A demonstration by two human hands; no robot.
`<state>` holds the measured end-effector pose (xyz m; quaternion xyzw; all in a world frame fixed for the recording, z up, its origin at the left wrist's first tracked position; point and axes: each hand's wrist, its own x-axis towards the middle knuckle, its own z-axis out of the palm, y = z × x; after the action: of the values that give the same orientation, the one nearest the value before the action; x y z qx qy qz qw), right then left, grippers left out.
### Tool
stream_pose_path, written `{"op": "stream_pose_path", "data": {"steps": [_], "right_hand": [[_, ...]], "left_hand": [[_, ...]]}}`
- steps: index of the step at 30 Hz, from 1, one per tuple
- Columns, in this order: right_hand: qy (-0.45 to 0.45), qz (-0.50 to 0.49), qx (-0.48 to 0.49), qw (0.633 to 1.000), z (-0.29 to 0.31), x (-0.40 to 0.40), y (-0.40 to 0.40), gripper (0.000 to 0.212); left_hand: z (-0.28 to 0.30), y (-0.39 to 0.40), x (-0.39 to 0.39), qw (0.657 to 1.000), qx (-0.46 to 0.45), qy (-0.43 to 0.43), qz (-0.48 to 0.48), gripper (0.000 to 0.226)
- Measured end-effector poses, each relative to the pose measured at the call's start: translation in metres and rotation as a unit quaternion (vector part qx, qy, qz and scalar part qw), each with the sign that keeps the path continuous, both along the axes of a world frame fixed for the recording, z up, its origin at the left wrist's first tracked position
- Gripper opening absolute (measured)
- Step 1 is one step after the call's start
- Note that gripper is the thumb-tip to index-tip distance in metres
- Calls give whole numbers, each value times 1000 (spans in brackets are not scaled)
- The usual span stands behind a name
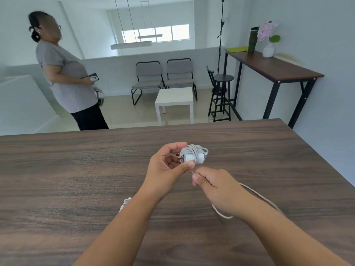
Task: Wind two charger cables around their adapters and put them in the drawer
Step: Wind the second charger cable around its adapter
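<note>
Nearest of all, two bare forearms reached out over the dark wood-grain table (57, 169). Just left of the left forearm, a second wound cable bundle (125, 204) peeked out on the tabletop, mostly hidden by the arm.

The right hand (215, 191) was curled into a loose fist, its thumb and fingers pinching the loose white cable (257, 194), which trailed out behind the hand in a slack loop lying on the table to the right. A short run of that cable rose from the fist toward the adapter.

A little farther, the left hand (167, 167) held the white charger adapter (194, 155) above the table, thumb pressed under its near side and curled fingers over its far side, prongs pointing left into the palm. Several turns of cable were already wrapped around the adapter.

Beyond the table's far edge, a person in a grey shirt (65, 77) stood at the left holding a phone. Farther back sat a small white side table (174, 98), two grey chairs (163, 77) and a black stool (222, 93). Along the right wall ran a tall console table (278, 68) bearing a vase of pink flowers (269, 39) and a dark tumbler (253, 39).
</note>
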<state>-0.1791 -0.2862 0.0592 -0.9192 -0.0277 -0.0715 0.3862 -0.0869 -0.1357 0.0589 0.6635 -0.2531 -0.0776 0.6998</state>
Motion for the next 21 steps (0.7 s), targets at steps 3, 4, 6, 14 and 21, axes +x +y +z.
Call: {"op": "stream_pose_path", "data": {"steps": [3, 4, 6, 14, 21], "right_hand": [[-12, 8, -91, 996, 16, -6, -8, 22], [-17, 7, -116, 993, 21, -7, -12, 21], [-27, 5, -152, 988, 32, -7, -20, 19], [-76, 48, -182, 979, 54, 7, -33, 19], [-45, 58, 73, 995, 47, 21, -47, 19]], "left_hand": [[-2, 7, 6, 997, 60, -47, 15, 48], [-2, 9, 8, 995, 76, -62, 13, 48], [0, 11, 8, 992, 99, -84, 6, 48], [6, 11, 4, 971, 167, -138, -99, 45], [9, 9, -9, 976, 114, -72, -171, 44]]}}
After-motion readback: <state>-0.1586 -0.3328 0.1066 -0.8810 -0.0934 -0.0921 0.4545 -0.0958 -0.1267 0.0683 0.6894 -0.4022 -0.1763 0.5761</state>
